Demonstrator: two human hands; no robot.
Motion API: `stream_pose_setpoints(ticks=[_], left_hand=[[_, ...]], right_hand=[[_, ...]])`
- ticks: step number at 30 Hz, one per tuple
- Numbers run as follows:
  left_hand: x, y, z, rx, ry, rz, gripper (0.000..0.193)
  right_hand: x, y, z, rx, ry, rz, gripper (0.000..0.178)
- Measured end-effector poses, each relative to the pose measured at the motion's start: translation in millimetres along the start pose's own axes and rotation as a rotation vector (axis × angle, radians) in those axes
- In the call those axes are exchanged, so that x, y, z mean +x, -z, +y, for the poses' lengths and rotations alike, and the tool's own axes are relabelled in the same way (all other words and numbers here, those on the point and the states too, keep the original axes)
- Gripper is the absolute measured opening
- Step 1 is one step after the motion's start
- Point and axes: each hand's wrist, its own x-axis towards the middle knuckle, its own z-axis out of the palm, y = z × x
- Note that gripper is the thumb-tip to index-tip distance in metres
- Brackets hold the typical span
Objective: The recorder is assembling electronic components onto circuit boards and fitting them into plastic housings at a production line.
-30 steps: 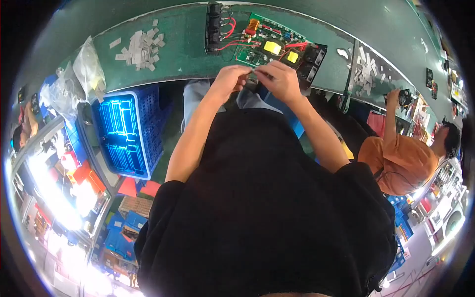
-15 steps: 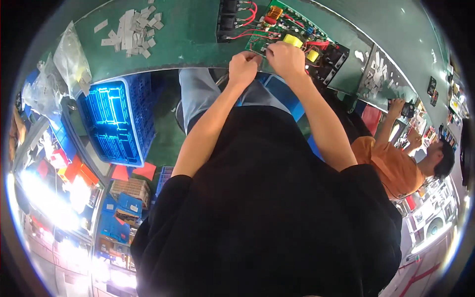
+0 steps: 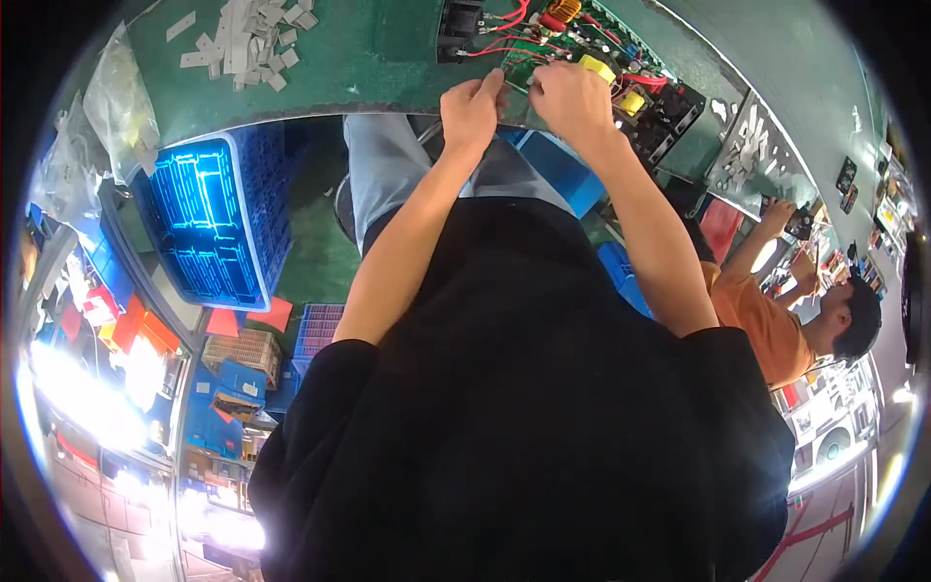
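A green circuit board (image 3: pixel 522 70) crowded with electronic parts lies on the green worktop at its front edge. Yellow-wrapped transformers (image 3: pixel 596 68) stand on it. Red wires (image 3: pixel 506 43) run from its left side to a black socket block (image 3: pixel 459 31). My left hand (image 3: pixel 469 114) is at the board's near left corner, thumb and fingers pressed together. Just across from it, my right hand (image 3: pixel 574 100) is closed over the near edge, fingertips curled inward. Whatever either hand pinches is too small or hidden to make out.
Small flat whitish pieces (image 3: pixel 254 41) are heaped on the worktop at left, with more at right (image 3: pixel 747 145). Clear plastic bags (image 3: pixel 121 102) hang at the left edge. Below stands a blue crate (image 3: pixel 254 209). A person in orange (image 3: pixel 761 320) works at right.
My hands have drawn slightly apart, the left one lifting its fingers from the board's corner. The whole view has shifted a little, moving the worktop upward in the picture.
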Motion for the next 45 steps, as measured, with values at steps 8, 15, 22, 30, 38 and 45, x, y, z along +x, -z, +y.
stream_pose_setpoints(ticks=[8,15,22,30,38,45], left_hand=[[5.9,8.8,-5.5,-0.016,0.02,-0.113,0.032],[3.6,-3.8,-10.8,0.386,-0.067,-0.102,0.04],[4.3,-15.0,-11.1,0.094,0.121,-0.098,0.033],[1.6,-14.2,-1.3,-0.116,0.177,-0.099,0.032],[0.8,-11.6,-1.1,-0.083,0.159,-0.133,0.032],[-0.1,-10.4,-1.1,-0.066,0.169,-0.152,0.031]], right_hand=[[3.2,3.2,-3.2,-0.004,-0.023,-0.048,0.015],[1.0,1.0,3.3,0.064,-0.025,-0.061,0.014],[-5.7,-5.1,5.9,0.121,-0.064,0.017,0.015],[9.5,0.9,5.7,0.043,0.05,-0.037,0.015],[22.6,6.5,0.8,0.005,0.002,-0.196,0.017],[21.4,14.5,-1.7,-0.011,-0.051,-0.234,0.015]])
